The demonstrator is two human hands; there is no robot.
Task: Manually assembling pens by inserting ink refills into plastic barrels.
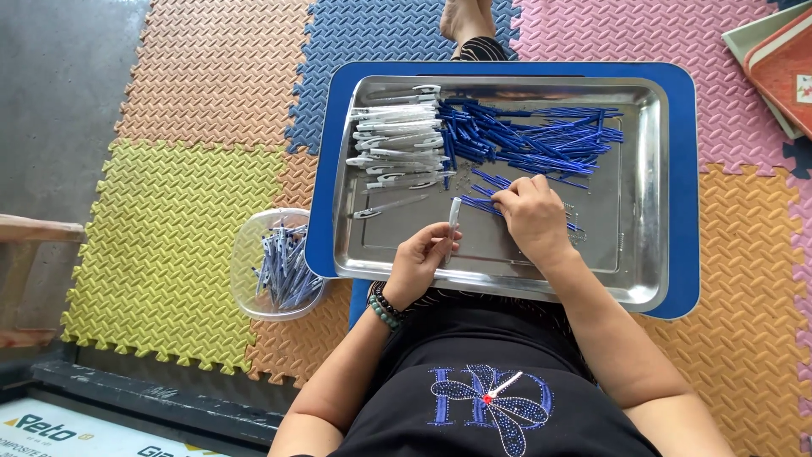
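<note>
Steel tray (651, 195), frame centre: left hand (416, 264) pinches a barrel (454, 222), right hand (531, 213) pinches refills (484, 203); loose springs (578, 228) could roll off

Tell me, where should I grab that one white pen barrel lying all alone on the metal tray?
Pinch the lone white pen barrel around its middle, coming straight down from above. It lies flat and slightly slanted on a bare part of the metal tray, apart from the pile of white barrels, so both long sides are probably free for fingertips. It looks thin and low, so a light two-finger pinch across it should suit better than grabbing an end.
</note>
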